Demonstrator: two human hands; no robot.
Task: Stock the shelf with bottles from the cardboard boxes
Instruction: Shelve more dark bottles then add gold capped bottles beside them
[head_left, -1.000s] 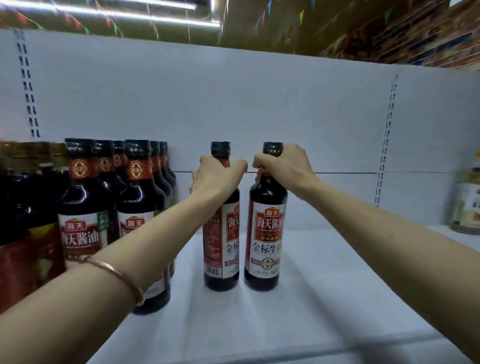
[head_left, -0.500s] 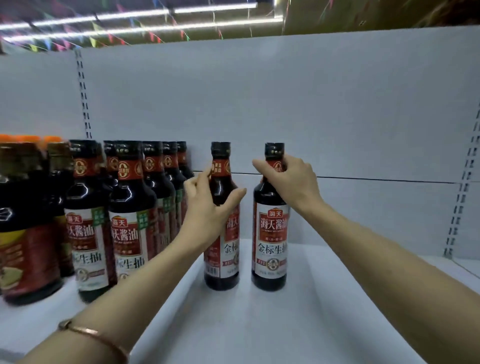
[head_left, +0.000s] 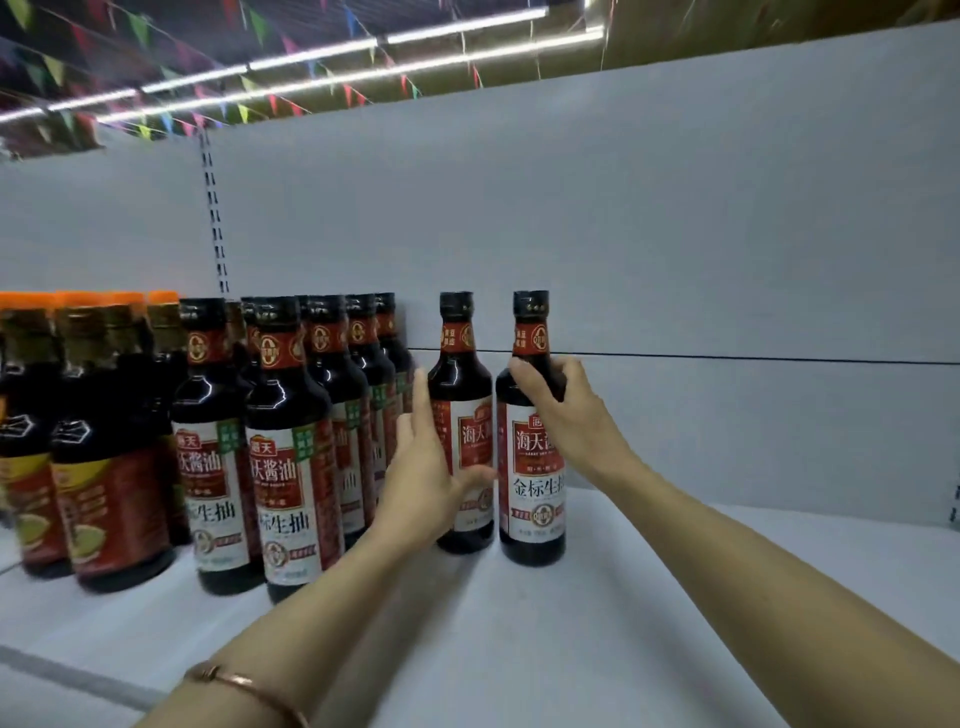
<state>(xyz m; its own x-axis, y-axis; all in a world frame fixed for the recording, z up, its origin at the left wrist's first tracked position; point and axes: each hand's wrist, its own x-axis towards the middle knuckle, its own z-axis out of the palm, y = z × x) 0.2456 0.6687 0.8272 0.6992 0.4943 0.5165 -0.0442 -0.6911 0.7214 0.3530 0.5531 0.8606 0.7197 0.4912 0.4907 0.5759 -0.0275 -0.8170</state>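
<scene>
Two dark soy sauce bottles with red and white labels stand side by side on the white shelf (head_left: 597, 613). My left hand (head_left: 423, 467) lies with straight fingers against the left side of the left bottle (head_left: 462, 374), thumb across its label. My right hand (head_left: 563, 410) grips the shoulder of the right bottle (head_left: 532, 499), fingers curled round it. Both bottles stand upright, close to the back panel.
Rows of the same soy sauce bottles (head_left: 280, 447) fill the shelf just left of my left hand. Further left stand orange-capped bottles (head_left: 104, 441). The shelf surface stretches away to the right of the two bottles. The white back panel (head_left: 675, 234) rises behind.
My left hand slid from the left bottle's neck down to its body and its fingers straightened. My right hand moved down from the neck to the shoulder. The view turned left.
</scene>
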